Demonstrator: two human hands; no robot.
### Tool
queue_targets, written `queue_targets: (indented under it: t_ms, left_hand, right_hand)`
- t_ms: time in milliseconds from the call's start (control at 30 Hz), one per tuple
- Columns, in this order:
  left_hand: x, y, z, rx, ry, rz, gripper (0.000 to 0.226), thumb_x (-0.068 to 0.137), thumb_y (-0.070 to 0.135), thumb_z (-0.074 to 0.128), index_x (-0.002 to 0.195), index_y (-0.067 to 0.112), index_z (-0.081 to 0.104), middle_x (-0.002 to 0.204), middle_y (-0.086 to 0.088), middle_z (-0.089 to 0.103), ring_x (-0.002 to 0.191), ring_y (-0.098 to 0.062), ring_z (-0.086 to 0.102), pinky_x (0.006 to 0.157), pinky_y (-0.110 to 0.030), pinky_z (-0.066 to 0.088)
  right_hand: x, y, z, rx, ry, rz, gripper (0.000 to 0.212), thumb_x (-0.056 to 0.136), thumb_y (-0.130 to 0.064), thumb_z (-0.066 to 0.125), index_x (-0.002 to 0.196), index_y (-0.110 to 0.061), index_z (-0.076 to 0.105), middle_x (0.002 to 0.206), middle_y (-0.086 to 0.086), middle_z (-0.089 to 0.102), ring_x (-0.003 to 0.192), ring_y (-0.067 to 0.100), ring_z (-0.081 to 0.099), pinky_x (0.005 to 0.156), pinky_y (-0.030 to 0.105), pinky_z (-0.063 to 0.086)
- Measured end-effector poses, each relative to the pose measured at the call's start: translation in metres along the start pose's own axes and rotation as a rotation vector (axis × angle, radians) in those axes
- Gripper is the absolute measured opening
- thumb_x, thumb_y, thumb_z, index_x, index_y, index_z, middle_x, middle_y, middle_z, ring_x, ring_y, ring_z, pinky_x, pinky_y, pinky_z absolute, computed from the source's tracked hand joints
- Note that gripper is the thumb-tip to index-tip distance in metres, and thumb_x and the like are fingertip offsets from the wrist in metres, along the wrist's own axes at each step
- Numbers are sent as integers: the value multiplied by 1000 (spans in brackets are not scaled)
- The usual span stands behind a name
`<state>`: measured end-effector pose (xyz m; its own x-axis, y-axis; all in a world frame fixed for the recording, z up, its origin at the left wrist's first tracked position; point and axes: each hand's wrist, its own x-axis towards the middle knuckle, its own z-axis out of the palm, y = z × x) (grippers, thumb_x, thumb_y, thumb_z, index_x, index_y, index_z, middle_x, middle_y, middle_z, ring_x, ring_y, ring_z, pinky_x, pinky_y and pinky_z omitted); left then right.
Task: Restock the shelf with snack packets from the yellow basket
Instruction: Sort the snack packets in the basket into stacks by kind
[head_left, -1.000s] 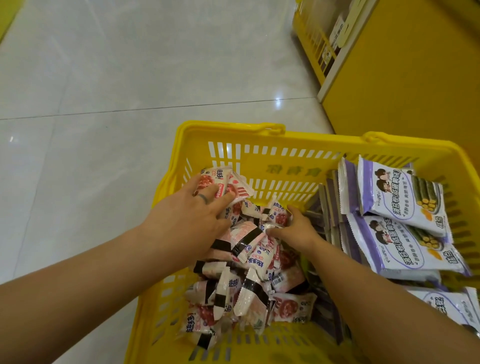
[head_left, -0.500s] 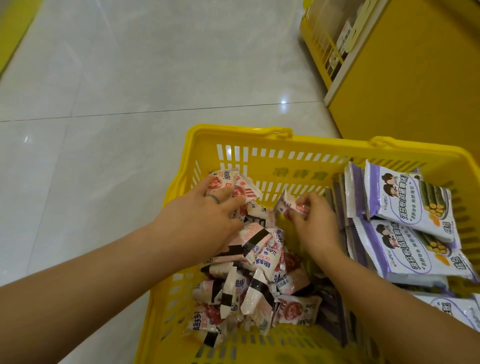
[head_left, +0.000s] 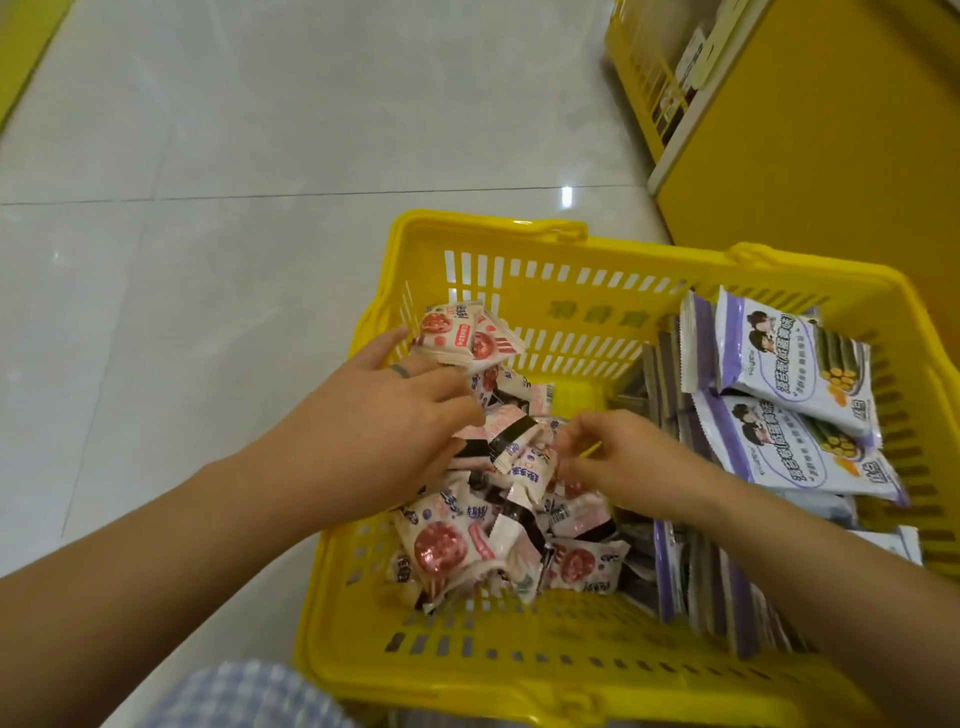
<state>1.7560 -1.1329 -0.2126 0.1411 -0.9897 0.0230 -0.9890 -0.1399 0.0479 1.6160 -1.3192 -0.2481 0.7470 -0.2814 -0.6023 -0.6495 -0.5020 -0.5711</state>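
Note:
The yellow basket (head_left: 519, 231) stands on the floor below me. Its left half holds a loose pile of small pink snack packets (head_left: 441, 548); larger purple-and-white packets (head_left: 779, 358) are stacked in its right half. My left hand (head_left: 374, 415), with a ring on one finger, grips a small stack of pink packets (head_left: 457, 338) near the basket's far left corner. My right hand (head_left: 623, 457) hovers over the middle of the pile. Its fingers are loosely curled, with the tips at the pink packets, and it grips nothing that I can see.
A yellow shelf unit (head_left: 805, 156) rises at the right, just beyond the basket, with goods in its low rack (head_left: 657, 83). Pale glossy floor tiles (head_left: 208, 260) spread to the left. Checked blue cloth (head_left: 244, 696) shows at the bottom edge.
My right hand lifted one pink packet toward the left hand's stack, then came back down to the pile without it. The left hand kept its grip on the stack.

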Motion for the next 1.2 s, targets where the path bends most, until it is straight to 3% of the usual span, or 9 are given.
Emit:
queue_targets:
  t_ms: [67,167,300,467,733,833,933,1067,1200]
  left_hand:
    - [0,1,3,-21,-8,9,22,80,31,71,100,23,73,100,2,71,90,-25,71,100,-58,40]
    - [0,0,6,-37,-5,-7,22,83,33,63,102,24,72,102,3,71,89,-23,71,101,-56,39]
    - [-1,0,7,-60,-8,-26,27,84,34,54,101,24,72,102,2,71,84,-23,72,100,-54,40]
    - [-2,-1,7,-84,-49,-58,30,88,35,49,106,25,71,107,2,70,85,-24,72,104,-51,37]
    - [-2,-1,6,-75,-41,-44,23,88,31,60,106,24,71,105,3,71,88,-22,70,103,-49,40]
    - [-2,-1,6,-81,-15,-44,21,87,29,63,105,23,71,105,2,71,89,-22,71,103,-49,40]
    - [-3,-2,6,-104,25,-53,23,87,27,58,105,22,71,103,1,72,89,-21,71,101,-48,41]
    - [-3,-2,3,-211,93,-115,28,89,25,50,108,19,70,104,0,70,97,-22,68,100,-42,41]
    - [-2,0,-3,-318,178,-166,35,90,24,42,109,14,69,105,-3,69,97,-25,67,88,-36,47]
  right_hand:
    - [7,12,6,-259,-175,71,20,90,-19,63,108,-19,53,100,-7,60,86,13,60,64,21,49]
    - [20,33,32,-704,-405,129,64,87,-23,67,141,-12,35,134,9,47,118,29,50,91,36,50]
    - [33,54,54,-905,-344,182,98,79,-29,77,150,-8,12,151,14,28,137,34,29,103,45,40]
    - [35,63,54,-943,-306,92,99,73,-37,79,148,-11,19,148,11,35,135,30,31,109,46,35]
    - [27,53,48,-1094,-330,-97,56,80,-49,69,125,-16,59,129,8,48,116,27,49,95,41,48]
    - [20,42,32,-1140,-231,-167,42,86,-31,65,125,-18,55,120,5,58,107,25,57,92,37,45]
    - [7,27,3,-1059,-202,-193,36,85,-32,66,117,-23,53,106,0,58,102,23,58,78,30,42]
    - [-15,-6,-33,-645,-229,-167,31,74,-42,75,74,-31,47,73,-12,55,65,0,54,50,16,37]
    - [-11,-35,-10,-67,-337,-225,44,74,-50,76,111,-29,61,100,-10,69,82,1,66,72,24,57]
